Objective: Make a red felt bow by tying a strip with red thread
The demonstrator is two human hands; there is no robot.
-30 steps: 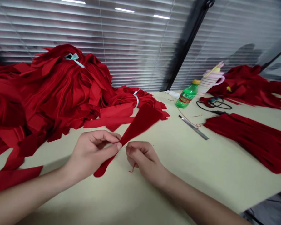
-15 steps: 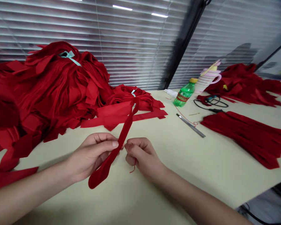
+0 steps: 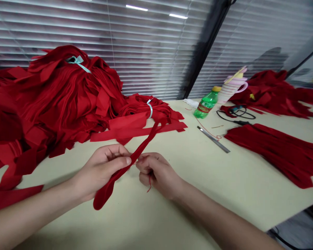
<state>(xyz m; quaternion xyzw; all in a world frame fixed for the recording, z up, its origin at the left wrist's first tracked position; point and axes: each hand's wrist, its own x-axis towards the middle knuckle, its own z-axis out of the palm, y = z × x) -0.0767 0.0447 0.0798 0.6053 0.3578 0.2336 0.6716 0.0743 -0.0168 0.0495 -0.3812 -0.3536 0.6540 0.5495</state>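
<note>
a lot of red, and only one piece of it in play

a long red cloth strip [image 3: 114, 178] runs slantwise over the cream work table [image 3: 224, 180], its rounded end hanging below the hands and its far end reaching toward the pile. the left hand [image 3: 100, 172] is nearly closed, pinching the strip between thumb and fingers. the right hand [image 3: 158, 173] is curled shut right beside it, fingertips at the strip's edge, a thin red thread [image 3: 149, 184] dangling beneath. whether that hand grips strip, thread or both, i can't tell from here.

as for what's done and left, the big heap of red strips [image 3: 67, 97] remains high on the left, with a pale blue-tied bundle [image 3: 146, 113] at its foot. a flat spread of red strips [image 3: 273, 152] lies to the right, with another red heap [image 3: 276, 93] behind it. a steel ruler [image 3: 213, 139], green plastic bottle [image 3: 206, 107], stacked cup [image 3: 232, 89] and black cable [image 3: 234, 116] sit beyond the hands, none of them touching the strip.
</note>
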